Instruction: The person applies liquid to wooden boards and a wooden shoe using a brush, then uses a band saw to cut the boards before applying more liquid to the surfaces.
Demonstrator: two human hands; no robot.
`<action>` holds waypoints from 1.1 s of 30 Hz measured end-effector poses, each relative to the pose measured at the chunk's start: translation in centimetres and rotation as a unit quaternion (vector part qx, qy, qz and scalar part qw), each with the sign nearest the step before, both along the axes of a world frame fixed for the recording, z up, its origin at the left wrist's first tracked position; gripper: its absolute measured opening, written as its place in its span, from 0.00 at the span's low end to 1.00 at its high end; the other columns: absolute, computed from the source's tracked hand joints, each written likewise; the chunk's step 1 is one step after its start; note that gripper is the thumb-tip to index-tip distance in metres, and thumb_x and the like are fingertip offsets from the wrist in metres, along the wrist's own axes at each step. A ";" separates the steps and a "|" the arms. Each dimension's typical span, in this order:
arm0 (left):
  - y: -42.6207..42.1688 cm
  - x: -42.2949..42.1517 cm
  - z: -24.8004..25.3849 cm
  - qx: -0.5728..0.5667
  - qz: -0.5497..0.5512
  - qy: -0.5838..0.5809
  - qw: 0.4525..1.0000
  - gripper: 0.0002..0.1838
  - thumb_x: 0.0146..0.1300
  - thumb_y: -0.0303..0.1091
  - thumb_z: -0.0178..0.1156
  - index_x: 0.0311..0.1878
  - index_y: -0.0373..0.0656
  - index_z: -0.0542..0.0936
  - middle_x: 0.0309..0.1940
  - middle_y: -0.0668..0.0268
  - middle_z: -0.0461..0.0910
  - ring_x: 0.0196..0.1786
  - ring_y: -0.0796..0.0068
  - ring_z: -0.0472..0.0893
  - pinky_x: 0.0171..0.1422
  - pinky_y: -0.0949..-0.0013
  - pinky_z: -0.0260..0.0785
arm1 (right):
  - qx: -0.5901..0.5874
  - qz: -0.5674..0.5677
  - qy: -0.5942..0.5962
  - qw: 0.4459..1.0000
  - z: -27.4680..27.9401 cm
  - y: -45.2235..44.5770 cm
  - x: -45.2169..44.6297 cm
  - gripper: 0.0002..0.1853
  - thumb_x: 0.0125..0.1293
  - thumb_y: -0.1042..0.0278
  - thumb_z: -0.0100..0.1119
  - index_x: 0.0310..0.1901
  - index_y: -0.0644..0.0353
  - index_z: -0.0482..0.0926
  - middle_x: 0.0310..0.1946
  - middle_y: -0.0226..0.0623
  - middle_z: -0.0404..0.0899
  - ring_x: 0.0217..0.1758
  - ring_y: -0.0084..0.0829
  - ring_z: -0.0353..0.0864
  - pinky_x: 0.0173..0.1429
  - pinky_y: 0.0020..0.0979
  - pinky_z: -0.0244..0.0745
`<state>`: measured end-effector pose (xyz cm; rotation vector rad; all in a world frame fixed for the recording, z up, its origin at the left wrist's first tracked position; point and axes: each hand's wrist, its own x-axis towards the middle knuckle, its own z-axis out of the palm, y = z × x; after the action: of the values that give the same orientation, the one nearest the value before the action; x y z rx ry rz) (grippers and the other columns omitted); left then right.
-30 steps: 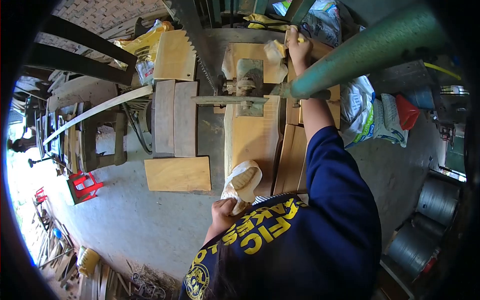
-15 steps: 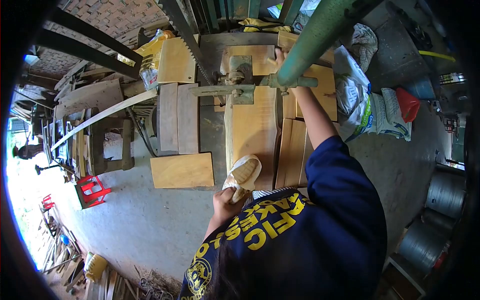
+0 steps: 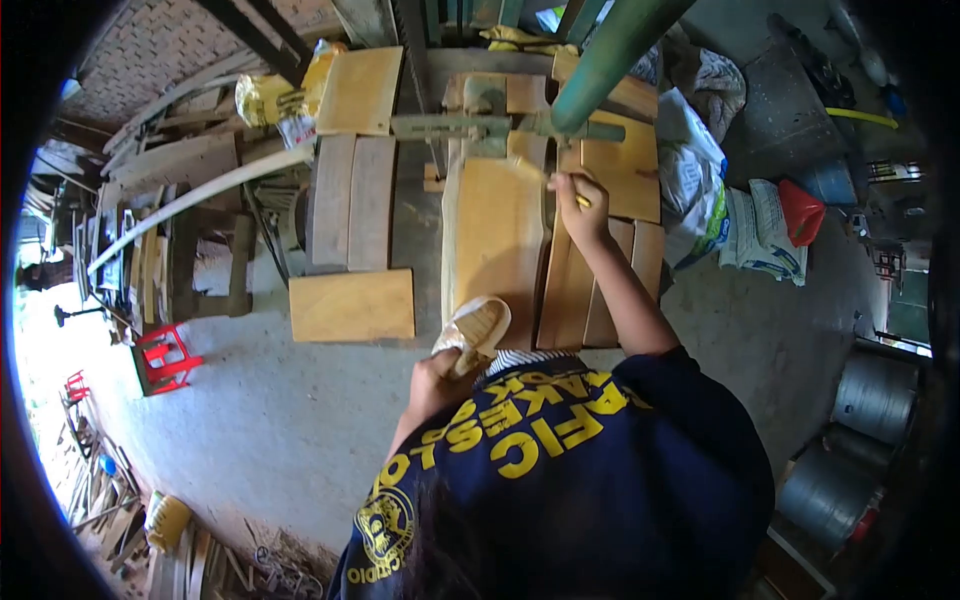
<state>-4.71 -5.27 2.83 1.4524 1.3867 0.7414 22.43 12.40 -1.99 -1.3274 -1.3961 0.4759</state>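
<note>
My left hand (image 3: 436,382) is closed around a white cut-open plastic container (image 3: 479,324) with yellowish-brown residue inside, held just past the front edge of the table. My right hand (image 3: 583,208) grips a thin brush (image 3: 535,172), its pale bristle end pointing left over the wide wooden board (image 3: 500,225). The bristles look to be at or just above the board's far part; actual contact is hard to tell. Narrower brown boards (image 3: 570,285) lie to the right of the wide one, under my right forearm.
A green machine post (image 3: 610,70) and a metal guide arm (image 3: 450,127) hang over the board. Grey-brown planks (image 3: 372,200) and a loose board (image 3: 352,305) lie left. Sacks (image 3: 695,180) stand right; a red stool (image 3: 168,358) is on the floor at left.
My right hand has come back toward me from behind the green post, bringing the brush over the wide board. The container stays in my left hand, and the camera view has shifted.
</note>
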 end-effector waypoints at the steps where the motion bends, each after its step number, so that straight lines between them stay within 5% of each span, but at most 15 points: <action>1: -0.4 -0.5 -0.2 0.002 -0.015 0.006 1.000 0.11 0.47 0.33 0.73 0.30 0.40 0.81 0.24 0.52 0.80 0.26 0.59 0.81 0.32 0.67 0.72 | 0.013 -0.017 -0.049 0.999 0.7 -0.6 -0.7 0.12 0.64 0.72 0.57 0.23 0.66 0.77 0.22 0.38 0.74 0.24 0.35 0.75 0.33 0.30 0.69; 4: -1.2 -1.9 1.0 -0.003 -0.037 0.016 0.999 0.11 0.47 0.33 0.72 0.31 0.40 0.82 0.25 0.52 0.81 0.28 0.59 0.82 0.34 0.66 0.72 | -0.029 -0.002 -0.162 0.986 -3.5 -3.2 -2.5 0.13 0.63 0.68 0.58 0.21 0.63 0.75 0.20 0.39 0.72 0.24 0.39 0.75 0.29 0.34 0.69; 7: -2.1 -3.1 1.9 -0.025 -0.027 0.024 0.999 0.10 0.48 0.33 0.72 0.32 0.40 0.82 0.26 0.53 0.81 0.29 0.58 0.82 0.36 0.65 0.73 | -0.006 0.069 -0.203 0.977 -2.1 -10.6 -7.7 0.12 0.60 0.71 0.60 0.19 0.61 0.75 0.19 0.38 0.73 0.18 0.40 0.74 0.23 0.38 0.69; 10: -3.5 -4.8 2.3 -0.039 0.017 0.038 0.998 0.09 0.50 0.32 0.70 0.33 0.41 0.83 0.26 0.55 0.81 0.29 0.62 0.83 0.35 0.66 0.72 | -0.062 0.124 -0.046 0.989 -0.7 -14.0 -10.5 0.12 0.60 0.70 0.60 0.20 0.62 0.77 0.21 0.41 0.76 0.23 0.41 0.77 0.28 0.34 0.72; 12: -4.4 -6.0 3.5 -0.061 0.047 0.056 0.995 0.10 0.50 0.33 0.71 0.32 0.39 0.82 0.24 0.54 0.81 0.27 0.67 0.82 0.33 0.67 0.71 | -0.275 0.053 0.064 0.958 0.4 -12.0 -10.1 0.14 0.62 0.67 0.58 0.21 0.62 0.77 0.20 0.41 0.75 0.24 0.41 0.78 0.29 0.32 0.71; 16: -6.6 -8.2 3.1 -0.028 0.093 0.044 0.994 0.11 0.51 0.33 0.71 0.28 0.36 0.80 0.20 0.56 0.79 0.22 0.73 0.77 0.29 0.68 0.69 | 0.070 0.067 -0.181 0.979 -1.1 -2.9 -7.5 0.17 0.64 0.65 0.56 0.18 0.62 0.74 0.16 0.41 0.73 0.18 0.40 0.73 0.24 0.37 0.67; 23: -12.3 -12.1 0.3 -0.055 0.181 0.068 0.980 0.14 0.51 0.34 0.71 0.28 0.35 0.77 0.18 0.56 0.77 0.19 0.71 0.74 0.27 0.70 0.68 | 0.006 0.205 -0.135 0.970 -1.1 -10.6 -14.4 0.17 0.65 0.66 0.55 0.19 0.62 0.77 0.18 0.41 0.77 0.17 0.36 0.76 0.23 0.32 0.69; 25: -13.8 -12.8 -0.6 -0.053 0.214 0.079 0.972 0.15 0.51 0.36 0.71 0.29 0.35 0.77 0.19 0.55 0.77 0.19 0.67 0.76 0.28 0.69 0.68 | -0.198 0.168 0.021 0.966 0.8 -10.6 -15.3 0.17 0.67 0.64 0.54 0.21 0.62 0.79 0.17 0.39 0.79 0.18 0.31 0.79 0.24 0.31 0.70; 28: -14.7 -13.5 -0.4 -0.087 0.212 0.130 0.965 0.15 0.52 0.38 0.71 0.29 0.35 0.78 0.20 0.53 0.77 0.20 0.63 0.77 0.28 0.68 0.68 | -0.150 0.131 -0.008 0.980 1.8 -6.0 -16.3 0.18 0.68 0.63 0.53 0.21 0.62 0.78 0.16 0.38 0.79 0.19 0.31 0.80 0.25 0.33 0.71; 30: -14.9 -13.6 -0.7 -0.078 0.212 0.130 0.965 0.16 0.52 0.40 0.70 0.29 0.36 0.78 0.20 0.52 0.77 0.22 0.57 0.77 0.28 0.66 0.68 | 0.125 0.091 -0.231 0.961 1.2 -3.3 -16.8 0.21 0.69 0.59 0.52 0.21 0.62 0.78 0.16 0.37 0.79 0.19 0.29 0.80 0.25 0.31 0.71; 33: -15.1 -13.6 -0.7 -0.088 0.210 0.124 0.966 0.16 0.51 0.41 0.70 0.29 0.38 0.78 0.20 0.51 0.75 0.23 0.52 0.76 0.29 0.64 0.68 | -0.013 0.148 -0.274 0.950 -0.1 -4.6 -17.9 0.22 0.68 0.55 0.52 0.22 0.62 0.79 0.16 0.39 0.78 0.19 0.34 0.79 0.25 0.33 0.71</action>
<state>-18.28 -20.35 2.16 1.1505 1.9387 0.6891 4.51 7.76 -2.04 -1.3311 -2.0756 0.3303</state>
